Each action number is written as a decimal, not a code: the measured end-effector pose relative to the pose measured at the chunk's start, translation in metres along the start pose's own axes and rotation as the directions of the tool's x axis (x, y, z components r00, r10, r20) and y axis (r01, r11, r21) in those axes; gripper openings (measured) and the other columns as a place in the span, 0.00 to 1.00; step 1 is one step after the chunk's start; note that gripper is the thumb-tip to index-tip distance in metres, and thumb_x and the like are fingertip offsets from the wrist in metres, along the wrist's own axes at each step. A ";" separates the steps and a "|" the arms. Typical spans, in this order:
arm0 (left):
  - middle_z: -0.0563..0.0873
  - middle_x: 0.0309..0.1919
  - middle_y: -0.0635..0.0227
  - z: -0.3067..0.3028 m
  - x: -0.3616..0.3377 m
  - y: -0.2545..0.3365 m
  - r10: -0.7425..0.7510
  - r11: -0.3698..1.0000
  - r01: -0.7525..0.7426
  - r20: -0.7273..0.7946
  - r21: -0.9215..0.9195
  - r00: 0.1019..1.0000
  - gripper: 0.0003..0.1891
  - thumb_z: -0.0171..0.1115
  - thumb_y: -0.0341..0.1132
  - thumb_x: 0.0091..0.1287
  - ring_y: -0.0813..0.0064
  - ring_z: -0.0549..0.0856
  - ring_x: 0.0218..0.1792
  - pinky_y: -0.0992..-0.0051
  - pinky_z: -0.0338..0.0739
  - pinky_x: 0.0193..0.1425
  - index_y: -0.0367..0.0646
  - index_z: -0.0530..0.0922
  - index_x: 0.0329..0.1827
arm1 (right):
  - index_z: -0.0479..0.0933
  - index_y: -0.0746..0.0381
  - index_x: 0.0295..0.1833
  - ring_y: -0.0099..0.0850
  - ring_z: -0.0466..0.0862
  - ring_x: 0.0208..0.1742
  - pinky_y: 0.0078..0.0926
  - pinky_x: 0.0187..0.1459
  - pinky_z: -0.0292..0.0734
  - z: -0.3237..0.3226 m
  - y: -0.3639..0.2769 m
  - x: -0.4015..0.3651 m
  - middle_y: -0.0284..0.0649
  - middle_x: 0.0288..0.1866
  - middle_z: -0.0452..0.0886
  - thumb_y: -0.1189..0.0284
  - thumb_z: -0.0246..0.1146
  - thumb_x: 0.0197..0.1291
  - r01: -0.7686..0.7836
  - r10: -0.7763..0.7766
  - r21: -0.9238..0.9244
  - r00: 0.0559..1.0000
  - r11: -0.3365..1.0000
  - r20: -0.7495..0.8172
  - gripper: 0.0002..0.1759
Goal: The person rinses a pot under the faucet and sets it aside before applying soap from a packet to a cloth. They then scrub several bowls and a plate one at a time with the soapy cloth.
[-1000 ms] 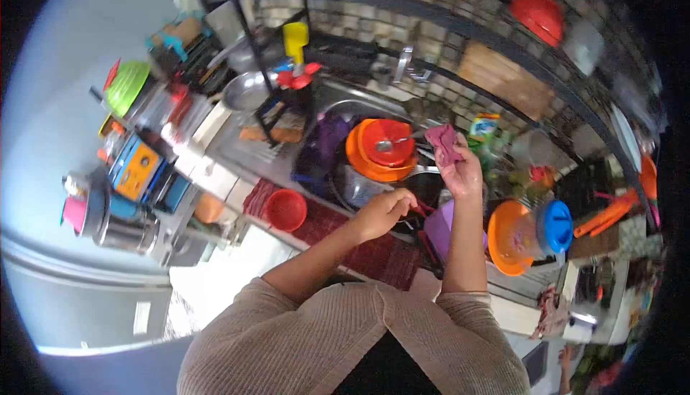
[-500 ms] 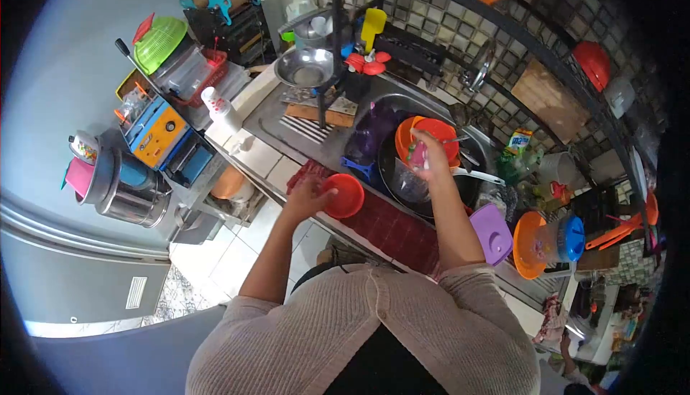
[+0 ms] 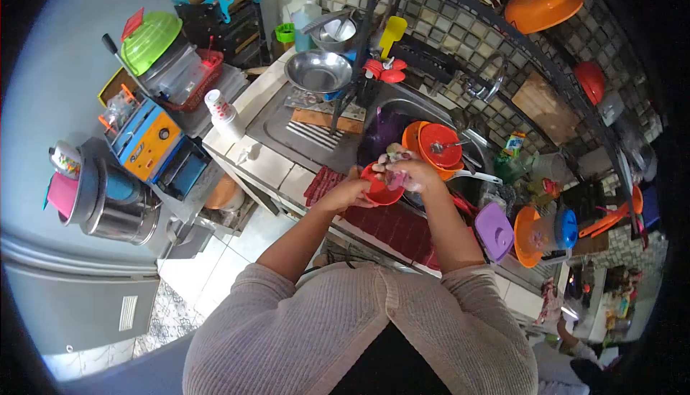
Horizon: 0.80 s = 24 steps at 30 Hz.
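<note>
My left hand (image 3: 350, 192) grips the side of a red bowl (image 3: 384, 192) above the dark red cloth (image 3: 384, 230) at the counter's front edge. Held at the bowl's rim is my right hand (image 3: 417, 173), its fingers closed on a pinkish, soapy sponge-like thing that partly covers the bowl's opening. Behind the hands, the steel sink (image 3: 405, 99) holds an orange bowl (image 3: 412, 138) and a red bowl with a spoon (image 3: 440, 145). A pan's light handle (image 3: 478, 176) sticks out at the right.
A metal bowl (image 3: 318, 71) and stacked cups (image 3: 223, 116) stand left. On the right are a purple lid (image 3: 494, 233), an orange plate (image 3: 527, 237) and a blue-lidded container (image 3: 566, 229). A black rack (image 3: 535, 43) crosses above. Another person's arm (image 3: 567, 334) shows lower right.
My left hand has taken hold of the red bowl and raised it rightward off the cloth. My right hand has come from over the sink to the bowl. The view has shifted slightly.
</note>
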<state>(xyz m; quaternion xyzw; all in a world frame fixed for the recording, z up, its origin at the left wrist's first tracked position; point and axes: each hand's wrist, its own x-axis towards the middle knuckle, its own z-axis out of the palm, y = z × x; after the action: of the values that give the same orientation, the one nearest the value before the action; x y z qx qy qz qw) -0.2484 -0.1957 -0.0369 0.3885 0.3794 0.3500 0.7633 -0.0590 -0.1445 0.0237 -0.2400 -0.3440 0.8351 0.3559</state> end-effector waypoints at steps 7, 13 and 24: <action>0.73 0.56 0.62 0.000 0.037 -0.016 0.006 0.980 0.039 0.225 -0.197 0.974 0.36 0.56 0.34 0.60 0.63 0.80 0.53 0.58 0.80 0.52 0.53 0.50 0.70 | 0.77 0.62 0.36 0.22 0.75 0.21 0.21 0.22 0.68 -0.011 0.029 0.013 0.32 0.23 0.77 0.69 0.66 0.59 -0.037 -0.305 -0.632 0.853 0.774 -0.423 0.08; 0.75 0.59 0.64 -0.007 0.043 -0.018 0.024 0.965 0.065 0.329 -0.256 0.944 0.26 0.54 0.43 0.69 0.68 0.76 0.59 0.55 0.73 0.62 0.48 0.61 0.68 | 0.67 0.55 0.25 0.21 0.68 0.16 0.21 0.18 0.62 0.012 0.024 0.019 0.29 0.17 0.67 0.55 0.58 0.65 -0.087 -0.324 -0.511 0.680 0.855 -0.657 0.20; 0.63 0.67 0.66 -0.018 0.049 -0.033 0.102 0.926 0.022 0.304 -0.378 0.947 0.29 0.53 0.45 0.71 0.63 0.71 0.64 0.49 0.74 0.59 0.58 0.52 0.71 | 0.73 0.63 0.43 0.46 0.78 0.45 0.41 0.45 0.74 0.020 0.030 -0.012 0.49 0.46 0.75 0.68 0.56 0.56 -0.003 -0.285 -0.972 0.956 -0.235 0.066 0.12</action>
<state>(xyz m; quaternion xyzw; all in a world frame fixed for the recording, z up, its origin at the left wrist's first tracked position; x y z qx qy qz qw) -0.2328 -0.1640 -0.0881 0.2941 0.1688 0.3647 0.8672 -0.0770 -0.1772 0.0159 -0.4613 -0.8541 0.1799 0.1593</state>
